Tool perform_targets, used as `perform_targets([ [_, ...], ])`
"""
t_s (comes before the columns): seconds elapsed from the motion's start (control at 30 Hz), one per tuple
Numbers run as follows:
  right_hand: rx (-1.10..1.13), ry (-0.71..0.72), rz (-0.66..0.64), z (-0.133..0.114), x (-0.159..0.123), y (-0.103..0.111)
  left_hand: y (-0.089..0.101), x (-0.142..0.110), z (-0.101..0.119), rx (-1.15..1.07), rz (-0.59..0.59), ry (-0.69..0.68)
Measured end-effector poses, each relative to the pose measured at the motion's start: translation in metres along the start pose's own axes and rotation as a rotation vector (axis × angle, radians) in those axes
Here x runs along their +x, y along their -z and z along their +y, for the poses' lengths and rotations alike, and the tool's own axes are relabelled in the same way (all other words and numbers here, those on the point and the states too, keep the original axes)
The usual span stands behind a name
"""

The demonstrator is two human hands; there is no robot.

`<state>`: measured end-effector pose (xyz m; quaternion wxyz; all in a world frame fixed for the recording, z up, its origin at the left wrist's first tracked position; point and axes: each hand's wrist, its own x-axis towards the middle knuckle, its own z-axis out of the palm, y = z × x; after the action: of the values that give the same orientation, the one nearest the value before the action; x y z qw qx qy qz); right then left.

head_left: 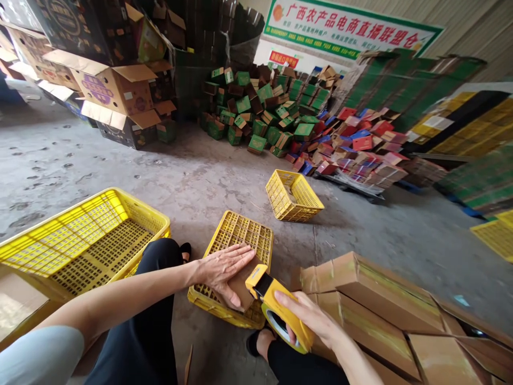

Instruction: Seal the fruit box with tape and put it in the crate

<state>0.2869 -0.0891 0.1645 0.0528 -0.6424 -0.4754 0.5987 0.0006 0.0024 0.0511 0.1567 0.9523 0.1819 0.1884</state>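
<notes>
Brown cardboard cartons [380, 299] lie stacked at right; a yellow plastic lattice crate [244, 231], centre, bears a small brown cardboard box [242, 279]; a yellow handheld tape dispenser [303, 336] is at the box's right edge, grasped by the fingers of the right hand [310, 315]; those of the left hand [224, 267], released, lie flat atop the box.

The left hand [224, 269] rests on a carton [242, 286] while the right hand [308, 316] holds a tape dispenser [274, 301].
</notes>
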Motion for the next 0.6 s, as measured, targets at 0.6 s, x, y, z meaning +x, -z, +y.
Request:
perform_targets([
  [0.6,0.067,-0.011,0.067,0.007,-0.009,-0.017,0.011,-0.007,-0.001,0.035,-0.066,-0.077],
])
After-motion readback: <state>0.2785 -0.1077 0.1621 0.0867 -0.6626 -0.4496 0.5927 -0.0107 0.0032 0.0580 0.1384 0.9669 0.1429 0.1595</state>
